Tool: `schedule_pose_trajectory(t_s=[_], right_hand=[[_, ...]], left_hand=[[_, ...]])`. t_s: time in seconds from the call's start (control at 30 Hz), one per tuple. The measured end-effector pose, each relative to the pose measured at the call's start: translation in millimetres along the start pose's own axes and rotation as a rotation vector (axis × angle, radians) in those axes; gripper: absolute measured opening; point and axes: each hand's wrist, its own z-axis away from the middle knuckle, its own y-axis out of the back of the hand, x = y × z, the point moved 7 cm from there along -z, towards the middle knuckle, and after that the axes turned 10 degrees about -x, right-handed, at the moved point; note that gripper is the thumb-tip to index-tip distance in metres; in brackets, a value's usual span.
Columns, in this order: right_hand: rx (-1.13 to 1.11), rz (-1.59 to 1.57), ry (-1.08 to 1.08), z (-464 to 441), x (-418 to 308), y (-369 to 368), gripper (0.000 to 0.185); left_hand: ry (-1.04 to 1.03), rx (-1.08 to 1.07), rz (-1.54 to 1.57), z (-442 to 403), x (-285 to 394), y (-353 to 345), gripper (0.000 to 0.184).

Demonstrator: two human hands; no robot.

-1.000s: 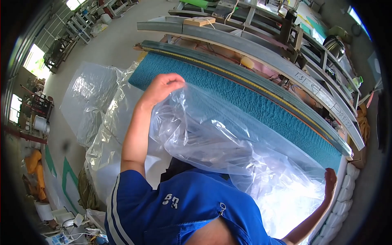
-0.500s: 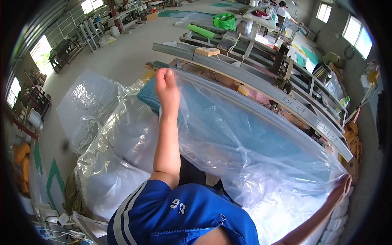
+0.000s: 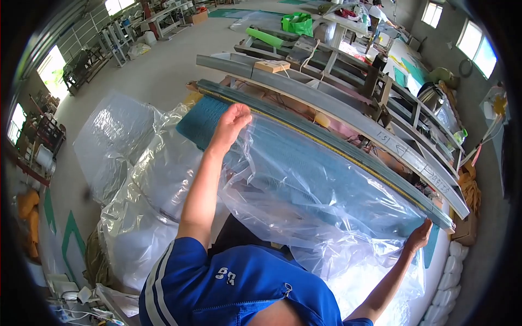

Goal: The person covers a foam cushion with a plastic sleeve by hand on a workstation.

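Observation:
A clear plastic sheet (image 3: 255, 198) stretches between my hands over a blue-green textured sheet of material (image 3: 204, 117). My left hand (image 3: 234, 122) is closed, pinching the plastic near the material's left end. At the right end, my right hand (image 3: 420, 234) grips the other edge of the plastic, close to the machine bar. Slack folds of plastic hang toward my body. Along the far side of the blue-green material runs a long grey bar with a yellow measuring strip (image 3: 326, 144).
Metal rails (image 3: 348, 117) of a machine frame lie beyond the bar, with a wooden block (image 3: 272, 66) on one. Crumpled clear plastic (image 3: 147, 201) is heaped to my left. White wrapped bundles (image 3: 448, 282) line the right side. A person (image 3: 376, 13) sits far off at a table.
Both hands have come nearer to me and lower, the right one also inward. The plastic's far edge has moved off the long bar, baring its yellow strip and the material's left corner.

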Motion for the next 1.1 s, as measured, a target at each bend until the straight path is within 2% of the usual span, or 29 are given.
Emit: schedule_pose_trajectory(t_s=[0.17, 0.27, 0.43, 0.47, 0.5, 0.6, 0.63, 0.67, 0.73, 0.83, 0.93, 1.03, 1.1], right_hand=[[-0.025, -0.064, -0.029, -0.4, 21.3, -0.7, 0.019], [-0.038, -0.130, -0.062, -2.9, 18.6, 0.9, 0.020], [-0.049, -0.379, -0.072, -3.3, 4.3, -23.0, 0.020], [-0.059, -0.297, -0.090, -2.4, 2.2, -28.3, 0.020], [-0.070, -0.212, -0.109, -1.6, -3.7, -30.7, 0.020], [-0.064, -0.090, -0.102, -9.5, -11.4, -42.8, 0.023], [-0.030, -0.093, -0.063, -13.3, -20.1, -43.6, 0.025], [0.005, -0.097, -0.023, -17.7, -29.1, -44.5, 0.027], [-0.014, -0.085, -0.090, -26.0, -38.5, -49.8, 0.028], [-0.036, -0.167, -0.142, -31.6, -58.7, -47.6, 0.027], [-0.012, -0.015, -0.087, -34.8, -69.0, -45.2, 0.026], [-0.070, 0.096, -0.126, -36.7, -66.1, -53.2, 0.027], [-0.063, 0.123, -0.194, -38.9, -74.6, -49.8, 0.033]], left_hand=[[0.195, -0.218, -0.143, 6.0, 34.7, -9.9, 0.018], [0.140, -0.159, -0.084, 6.7, 44.6, -6.4, 0.015], [0.004, 0.307, 0.016, 2.2, 13.7, -4.1, 0.015], [-0.011, 0.404, 0.009, 2.0, 2.0, -2.4, 0.016], [-0.133, 0.527, -0.523, 3.6, 23.3, -6.0, 0.015], [-0.099, 0.480, -0.590, -17.5, -19.6, 8.0, 0.015], [-0.143, 0.525, -0.736, -23.3, -24.5, 10.8, 0.017], [-0.116, 0.520, -0.718, -29.9, -37.9, 16.5, 0.017], [-0.063, 0.517, -0.681, -40.8, -48.9, 21.7, 0.018], [-0.116, 0.567, -0.540, -49.3, -55.8, 30.7, 0.016], [-0.121, 0.547, -0.487, -59.7, -60.4, 37.9, 0.014], [-0.107, 0.510, -0.430, -68.1, -66.7, 38.8, 0.022], [0.067, 0.584, -0.606, -63.8, -56.2, 39.3, 0.031]])
